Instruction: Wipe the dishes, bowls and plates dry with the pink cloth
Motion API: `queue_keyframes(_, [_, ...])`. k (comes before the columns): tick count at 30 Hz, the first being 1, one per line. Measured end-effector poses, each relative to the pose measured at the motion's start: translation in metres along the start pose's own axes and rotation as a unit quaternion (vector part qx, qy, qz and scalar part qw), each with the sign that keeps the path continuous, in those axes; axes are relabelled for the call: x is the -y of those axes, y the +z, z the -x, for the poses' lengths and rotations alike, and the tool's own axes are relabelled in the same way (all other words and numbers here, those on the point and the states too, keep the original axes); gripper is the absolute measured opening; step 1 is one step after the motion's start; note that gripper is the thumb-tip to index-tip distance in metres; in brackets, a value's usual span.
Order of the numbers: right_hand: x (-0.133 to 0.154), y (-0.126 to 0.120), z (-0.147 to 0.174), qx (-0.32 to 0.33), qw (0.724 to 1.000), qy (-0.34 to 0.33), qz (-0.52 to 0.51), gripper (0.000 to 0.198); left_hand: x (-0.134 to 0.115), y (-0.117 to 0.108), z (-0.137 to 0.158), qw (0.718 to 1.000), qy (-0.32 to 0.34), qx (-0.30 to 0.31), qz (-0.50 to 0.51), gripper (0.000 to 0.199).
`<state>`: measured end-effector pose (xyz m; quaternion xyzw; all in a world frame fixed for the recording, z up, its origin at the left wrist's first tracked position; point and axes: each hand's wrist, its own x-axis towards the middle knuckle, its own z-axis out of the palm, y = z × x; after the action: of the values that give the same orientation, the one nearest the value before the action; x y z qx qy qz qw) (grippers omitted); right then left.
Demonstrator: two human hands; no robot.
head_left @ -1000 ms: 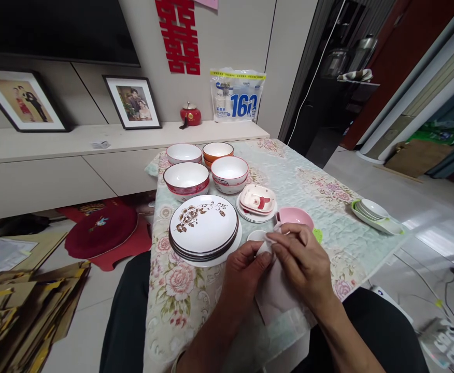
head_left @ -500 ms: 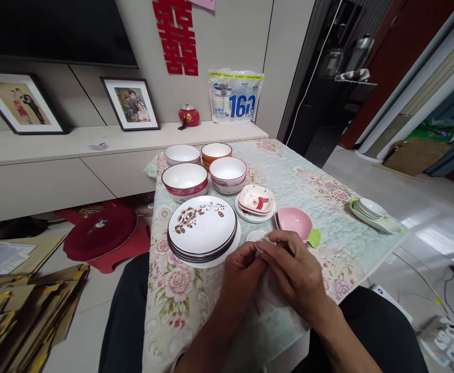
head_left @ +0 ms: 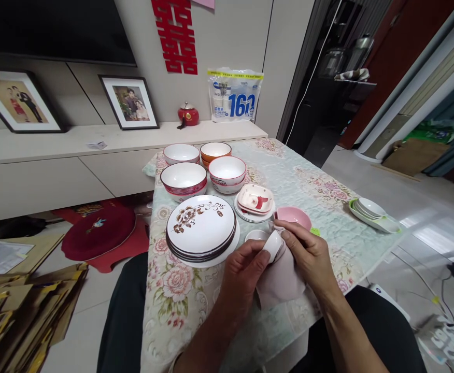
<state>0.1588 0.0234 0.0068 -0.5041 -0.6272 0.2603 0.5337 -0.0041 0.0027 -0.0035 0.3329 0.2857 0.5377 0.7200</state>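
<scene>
My left hand (head_left: 246, 267) pinches a small white dish (head_left: 273, 245), tilted up on its side. A pale pink cloth (head_left: 279, 282) hangs from my right hand (head_left: 308, 254), whose closed fingers press it against the dish's right edge. Just behind the left fingertips, another small white dish (head_left: 255, 235) rests on the table, partly hidden. A pink bowl (head_left: 295, 216) stands behind my right hand, with a bit of green showing beside it. Left of my hands is a stack of white plates (head_left: 199, 225) with a brown flower pattern.
Several bowls (head_left: 184, 178) stand stacked at the back left of the flowered tablecloth (head_left: 180, 282). Square bear-pattern dishes (head_left: 255, 199) rest on round plates. At the right edge, small white bowls (head_left: 371, 207) sit on a green-rimmed dish. A red stool (head_left: 98, 233) and flattened cardboard (head_left: 32, 311) are left.
My hands have moved apart slightly, and the small white dish now shows between them. The pink cloth is more visible, hanging below my right hand.
</scene>
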Motion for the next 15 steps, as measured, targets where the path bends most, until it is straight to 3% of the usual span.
queue_keyframes(2, [0.004, 0.001, 0.001, -0.027, 0.998, -0.026, 0.053, 0.024, 0.001, -0.001, 0.0, 1.0, 0.006, 0.002, -0.014, 0.016])
queue_keyframes(5, [0.017, 0.006, 0.006, -0.04, 0.985, -0.121, 0.121, 0.015, -0.002, -0.001, 0.0, 0.999, 0.016, -0.003, -0.032, 0.017])
queue_keyframes(10, [0.034, 0.014, 0.015, 0.013, 0.949, -0.249, 0.195, 0.024, -0.007, -0.001, -0.001, 0.996, 0.031, -0.007, -0.088, 0.016])
queue_keyframes(12, [0.032, 0.013, 0.014, 0.017, 0.949, -0.258, 0.181, 0.025, -0.005, -0.004, -0.001, 0.996, 0.032, -0.008, -0.085, 0.014])
queue_keyframes(15, [0.021, 0.008, 0.007, -0.035, 0.968, -0.206, 0.14, 0.022, 0.001, -0.007, 0.0, 0.998, 0.031, -0.017, -0.058, 0.013])
